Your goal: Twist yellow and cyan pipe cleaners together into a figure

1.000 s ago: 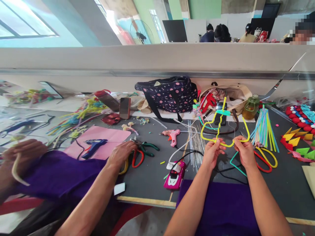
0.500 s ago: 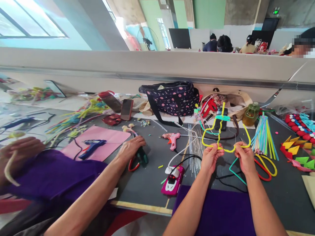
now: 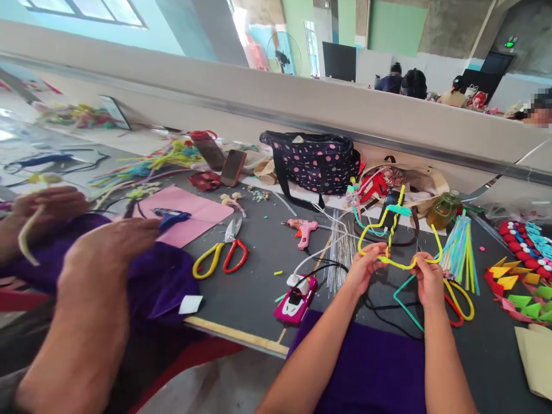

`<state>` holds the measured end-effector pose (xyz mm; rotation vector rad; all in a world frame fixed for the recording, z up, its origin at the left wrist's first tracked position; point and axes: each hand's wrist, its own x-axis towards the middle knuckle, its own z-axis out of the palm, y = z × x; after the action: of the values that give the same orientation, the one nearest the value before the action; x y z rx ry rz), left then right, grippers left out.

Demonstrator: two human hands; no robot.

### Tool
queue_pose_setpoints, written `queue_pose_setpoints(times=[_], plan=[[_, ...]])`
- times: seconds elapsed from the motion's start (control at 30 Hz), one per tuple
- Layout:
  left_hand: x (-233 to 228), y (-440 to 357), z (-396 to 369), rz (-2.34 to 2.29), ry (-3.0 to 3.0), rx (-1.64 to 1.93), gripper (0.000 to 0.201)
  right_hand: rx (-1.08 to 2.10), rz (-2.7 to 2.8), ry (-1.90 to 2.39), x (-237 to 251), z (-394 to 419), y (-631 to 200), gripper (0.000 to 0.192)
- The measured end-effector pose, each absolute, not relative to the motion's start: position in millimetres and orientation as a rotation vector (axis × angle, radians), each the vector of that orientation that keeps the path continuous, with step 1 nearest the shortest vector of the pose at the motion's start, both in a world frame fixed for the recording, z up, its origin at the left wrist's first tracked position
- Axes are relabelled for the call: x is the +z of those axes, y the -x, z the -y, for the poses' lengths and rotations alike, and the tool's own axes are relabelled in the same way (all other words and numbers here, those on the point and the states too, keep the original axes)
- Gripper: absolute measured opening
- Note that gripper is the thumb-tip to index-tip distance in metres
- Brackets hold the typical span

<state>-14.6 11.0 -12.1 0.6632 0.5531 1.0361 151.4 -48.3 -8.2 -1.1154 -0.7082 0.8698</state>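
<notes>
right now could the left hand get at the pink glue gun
Probably yes. The pink glue gun lies in the open just beyond the left hand with only thin wires beside it, but that hand's grip is full of the yellow pipe-cleaner shape.

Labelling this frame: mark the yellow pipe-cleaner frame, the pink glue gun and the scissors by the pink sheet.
yellow frame (image 3: 434, 244): head view, right-hand bend of the wire.
pink glue gun (image 3: 305, 232): head view, body above the grip.
scissors (image 3: 235, 260): head view, red handle loop.

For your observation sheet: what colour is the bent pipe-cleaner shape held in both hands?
Yellow pipe-cleaner shape, pinched by the left hand and right hand; head view.
</notes>
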Motion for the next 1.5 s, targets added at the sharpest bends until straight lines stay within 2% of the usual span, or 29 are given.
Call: queue_pose_setpoints(times=[0.23, 0.43, 0.67, 1.5], plan=[[-9, 34, -27, -0.413, -0.532, 1.020, 0.051, 1.014, 0.757, 1.120, -1, 55, -164, 0.023], [-18, 32, -29, -0.457, -0.663, 1.020, 0.040, 1.126, 0.767, 1.121, 1, 55, -164, 0.023], [-20, 26, -26, -0.487, -0.680, 1.075, 0.029, 1.111, 0.726, 1.134, -3, 52, -163, 0.023], [-12, 25, -22, -0.550, -0.722, 1.142, 0.033, 1.064, 0.610, 1.117, -12, 47, -165, 0.025]])
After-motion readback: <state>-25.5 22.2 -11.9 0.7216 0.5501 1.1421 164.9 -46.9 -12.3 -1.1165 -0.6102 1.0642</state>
